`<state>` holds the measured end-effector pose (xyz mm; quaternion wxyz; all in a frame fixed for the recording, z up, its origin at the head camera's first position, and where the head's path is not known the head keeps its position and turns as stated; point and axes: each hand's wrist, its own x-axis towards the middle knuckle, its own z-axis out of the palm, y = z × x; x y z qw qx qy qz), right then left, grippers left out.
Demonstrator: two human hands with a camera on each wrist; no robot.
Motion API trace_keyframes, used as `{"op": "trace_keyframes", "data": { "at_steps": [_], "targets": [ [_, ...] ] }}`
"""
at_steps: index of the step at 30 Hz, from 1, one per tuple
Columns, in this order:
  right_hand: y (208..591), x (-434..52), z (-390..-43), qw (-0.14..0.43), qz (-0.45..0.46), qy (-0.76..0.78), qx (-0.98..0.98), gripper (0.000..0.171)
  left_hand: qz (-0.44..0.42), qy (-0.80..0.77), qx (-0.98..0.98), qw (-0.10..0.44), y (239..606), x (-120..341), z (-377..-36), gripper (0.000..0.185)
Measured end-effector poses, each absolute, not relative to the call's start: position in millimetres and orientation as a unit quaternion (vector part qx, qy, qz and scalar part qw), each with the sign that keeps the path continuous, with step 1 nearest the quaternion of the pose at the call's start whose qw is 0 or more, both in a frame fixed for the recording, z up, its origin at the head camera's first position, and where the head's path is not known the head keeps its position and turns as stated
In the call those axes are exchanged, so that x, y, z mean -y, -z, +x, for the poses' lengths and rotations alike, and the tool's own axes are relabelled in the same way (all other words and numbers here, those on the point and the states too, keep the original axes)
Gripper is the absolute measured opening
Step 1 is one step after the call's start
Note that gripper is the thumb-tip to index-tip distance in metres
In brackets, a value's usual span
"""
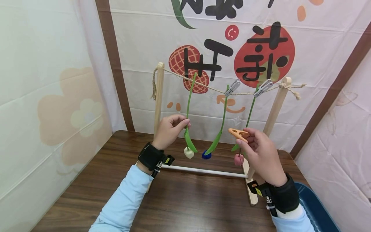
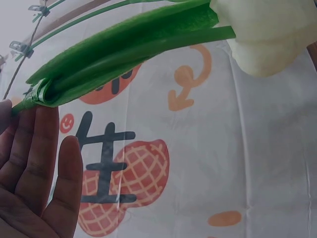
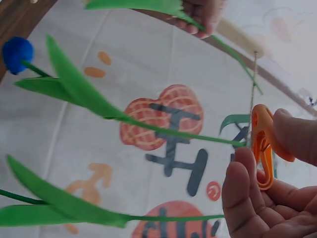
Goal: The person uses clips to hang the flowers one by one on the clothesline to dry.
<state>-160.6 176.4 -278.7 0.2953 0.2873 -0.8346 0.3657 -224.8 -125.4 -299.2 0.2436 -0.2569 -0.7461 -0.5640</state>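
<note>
My left hand (image 1: 173, 128) pinches the green stem of a white artificial tulip (image 1: 189, 152), which hangs head down with its stem tip at the rope (image 1: 213, 88). In the left wrist view the white bloom (image 2: 267, 34) and its green leaf fill the top. Between the thumb and fingers of my right hand (image 1: 262, 154) is an orange clothespin (image 1: 238, 133), held apart from the rope in the head view. A blue tulip (image 1: 206, 155) and a pink tulip (image 1: 239, 159) hang upside down, their stems clipped to the rope by grey clothespins (image 1: 233, 87).
The rope runs between two wooden posts (image 1: 159, 96), joined low down by a white rod (image 1: 203, 171). The rack stands on a brown wooden table (image 1: 191, 203). A dark blue tray (image 1: 316, 206) is at the right edge, and a printed cloth (image 1: 139, 96) hangs behind.
</note>
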Motion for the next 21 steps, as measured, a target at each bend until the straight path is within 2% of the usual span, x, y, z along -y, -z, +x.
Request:
{"op": "trace_keyframes", "data": {
  "at_steps": [10,21],
  "targets": [
    [237.6,-158.1,-161.3,0.363,0.328,-0.331,0.807,0.035,-0.248,0.549,0.757,0.253,299.4,127.2,-225.0,0.019],
    [188.4,-135.9,-166.7,0.369,0.371,-0.251,0.815,0.038,-0.227,0.547,0.768,0.242,296.6,126.4,-222.9,0.020]
  ]
}}
